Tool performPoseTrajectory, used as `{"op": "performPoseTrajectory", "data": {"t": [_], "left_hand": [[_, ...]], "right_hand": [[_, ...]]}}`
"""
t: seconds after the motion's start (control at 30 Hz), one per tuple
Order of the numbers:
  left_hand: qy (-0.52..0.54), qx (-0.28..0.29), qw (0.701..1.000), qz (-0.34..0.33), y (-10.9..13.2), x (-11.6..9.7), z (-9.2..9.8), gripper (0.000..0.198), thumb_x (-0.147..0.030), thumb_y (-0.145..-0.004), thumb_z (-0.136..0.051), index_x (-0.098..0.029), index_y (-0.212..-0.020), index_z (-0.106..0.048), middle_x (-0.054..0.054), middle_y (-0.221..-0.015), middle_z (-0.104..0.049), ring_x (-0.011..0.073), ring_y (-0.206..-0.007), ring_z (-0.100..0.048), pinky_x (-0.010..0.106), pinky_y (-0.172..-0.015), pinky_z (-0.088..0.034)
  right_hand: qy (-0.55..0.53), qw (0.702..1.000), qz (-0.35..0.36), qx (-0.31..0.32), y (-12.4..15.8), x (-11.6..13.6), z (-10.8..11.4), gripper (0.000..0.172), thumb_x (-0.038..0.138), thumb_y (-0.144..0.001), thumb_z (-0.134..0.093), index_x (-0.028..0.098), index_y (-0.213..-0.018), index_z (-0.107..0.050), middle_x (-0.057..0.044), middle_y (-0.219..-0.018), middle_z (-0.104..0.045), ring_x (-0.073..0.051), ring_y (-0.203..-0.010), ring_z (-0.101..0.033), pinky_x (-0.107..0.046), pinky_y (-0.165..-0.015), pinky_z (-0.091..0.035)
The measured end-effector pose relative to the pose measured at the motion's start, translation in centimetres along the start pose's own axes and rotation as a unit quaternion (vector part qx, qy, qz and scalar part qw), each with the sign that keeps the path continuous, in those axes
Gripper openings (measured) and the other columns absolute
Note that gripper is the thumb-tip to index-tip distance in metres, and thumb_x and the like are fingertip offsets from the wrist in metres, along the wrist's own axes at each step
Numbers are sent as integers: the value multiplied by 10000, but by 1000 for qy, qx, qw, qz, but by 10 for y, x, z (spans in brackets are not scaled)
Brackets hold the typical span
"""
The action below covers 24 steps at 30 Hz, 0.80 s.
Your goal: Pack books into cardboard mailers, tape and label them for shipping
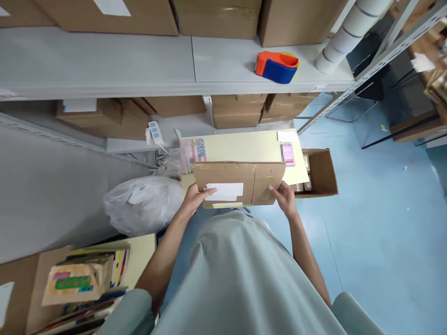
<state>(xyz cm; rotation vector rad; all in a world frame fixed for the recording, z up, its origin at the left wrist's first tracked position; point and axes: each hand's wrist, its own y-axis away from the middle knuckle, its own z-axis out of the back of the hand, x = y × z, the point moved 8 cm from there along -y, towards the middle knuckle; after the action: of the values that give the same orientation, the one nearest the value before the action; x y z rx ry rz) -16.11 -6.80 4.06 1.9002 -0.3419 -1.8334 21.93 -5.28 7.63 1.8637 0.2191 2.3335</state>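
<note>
A brown cardboard box (237, 174) with white labels on its near side sits at the front of a pale yellow table (240, 144). My left hand (196, 197) grips its left end, thumb lying over the white label (228, 191). At the right end my right hand (283, 197) has its thumb on the cardboard and the fingers behind, out of sight. Both hands hold the box between them. What is inside it cannot be seen.
Ahead runs a grey shelf (139, 60) with cartons and a tape dispenser (279, 67). An open carton (323, 172) stands right of the table. To the left lie a stuffed plastic bag (143, 204) and a stack of books (77, 281). A power strip (156, 133) hangs near the lower shelf.
</note>
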Motion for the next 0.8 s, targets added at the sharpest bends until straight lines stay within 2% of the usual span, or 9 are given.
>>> {"op": "performPoseTrajectory", "data": {"t": [0.2, 0.4, 0.47, 0.6, 0.7, 0.8], "left_hand": [[-44, 68, 996, -38, -50, -16, -18, 704, -635, -489, -1020, -159, -968, -823, 135, -1004, -851, 409, -1119, -772, 545, -1050, -609], [-65, 115, 989, -72, -66, -25, -28, 709, -605, -602, -973, -185, -1150, -811, 123, -1130, -846, 385, -1232, -743, 546, -1165, -544], [-67, 113, 989, -69, -71, -23, -33, 733, -582, -614, -958, -191, -1211, -793, 120, -1152, -841, 385, -1252, -731, 530, -1158, -545], [-69, 82, 991, -78, -85, -22, -48, 811, -500, -607, -911, -196, -1335, -720, 131, -1275, -800, 373, -1286, -703, 502, -1136, -544], [-69, 63, 991, -94, -96, -25, -63, 712, -408, -648, -824, -206, -1322, -715, 118, -1235, -791, 349, -1315, -680, 487, -1193, -488], [-78, 54, 993, -73, -103, -25, -73, 569, -342, -647, -738, -202, -1198, -765, 102, -1126, -796, 365, -1268, -689, 487, -1189, -485]], "right_hand": [[54, 997, 13, -45, -25, -3, -2, 403, 619, -929, -759, 265, -1081, -641, -78, -1106, -757, -280, -1071, -726, -498, -1055, -578], [62, 997, -18, -36, -48, -20, -11, 449, 585, -921, -739, 299, -1235, -592, -95, -1314, -719, -300, -1314, -663, -558, -1145, -548], [52, 998, -24, -20, -59, -25, -13, 486, 540, -890, -764, 298, -1277, -601, -103, -1341, -710, -314, -1336, -654, -572, -1155, -546], [34, 998, -37, 38, -83, -31, -20, 542, 460, -803, -795, 272, -1286, -636, -110, -1332, -718, -330, -1255, -690, -587, -1128, -574], [17, 995, -49, 87, -101, -28, -23, 602, 460, -821, -778, 273, -1373, -623, -111, -1361, -716, -329, -1241, -699, -566, -1090, -603], [1, 990, -48, 134, -116, -17, -21, 618, 557, -913, -721, 296, -1461, -606, -102, -1450, -698, -338, -1309, -676, -541, -1088, -606]]}}
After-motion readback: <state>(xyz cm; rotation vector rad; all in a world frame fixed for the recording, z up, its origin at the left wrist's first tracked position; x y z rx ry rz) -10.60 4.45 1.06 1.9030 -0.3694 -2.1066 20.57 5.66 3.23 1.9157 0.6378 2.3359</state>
